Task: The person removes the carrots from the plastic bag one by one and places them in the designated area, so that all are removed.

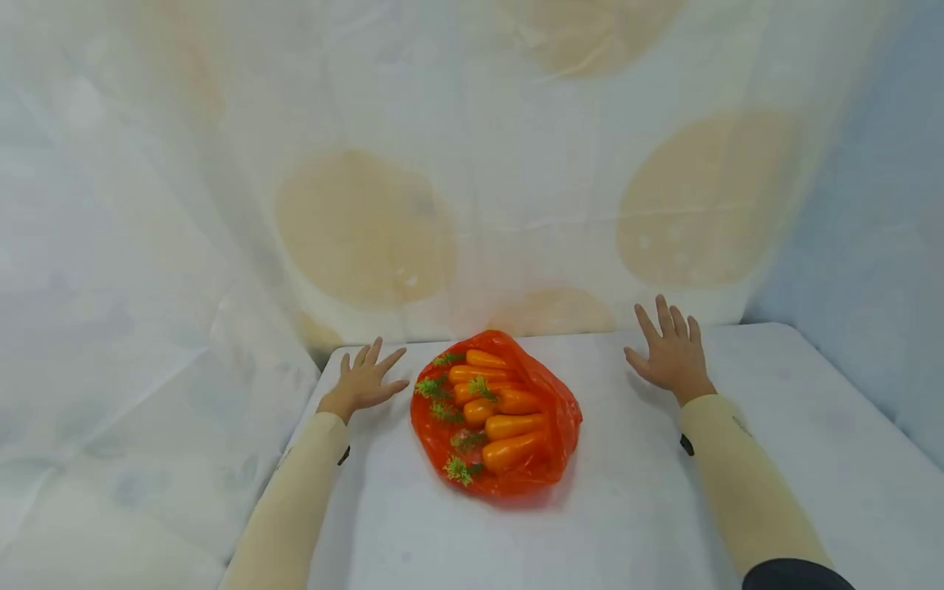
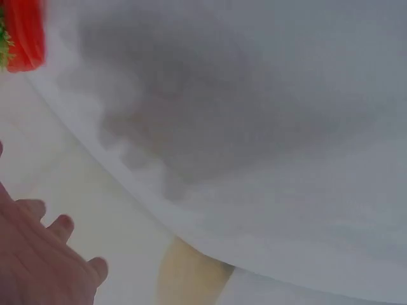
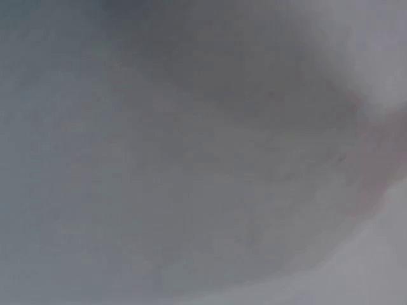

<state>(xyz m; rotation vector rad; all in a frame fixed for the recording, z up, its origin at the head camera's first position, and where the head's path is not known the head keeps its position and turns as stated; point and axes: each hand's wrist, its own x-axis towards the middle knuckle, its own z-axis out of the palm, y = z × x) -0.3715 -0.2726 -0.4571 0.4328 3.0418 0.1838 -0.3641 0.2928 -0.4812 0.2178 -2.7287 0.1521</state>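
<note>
An orange-red plastic bag (image 1: pixel 564 410) lies spread on the table in the head view, with several carrots (image 1: pixel 514 425) with green leafy tops on it, side by side. To its left my left hand (image 1: pixel 363 385) is held with fingers spread, apart from the bag and holding nothing. Farther off on the right, my right hand (image 1: pixel 671 356) has its fingers spread too and touches no object. In the left wrist view part of the left hand (image 2: pixel 48 257) shows at the lower left, and a corner of the bag (image 2: pixel 28 38) at the top left. The right wrist view is blurred.
The white table (image 1: pixel 590 533) ends at a back edge just behind the bag. A pale curtain with tan circles (image 1: pixel 369 229) hangs behind it, and more pale sheeting (image 1: pixel 111 369) stands along the left side. A dark round shape (image 1: pixel 796 575) shows at the lower right.
</note>
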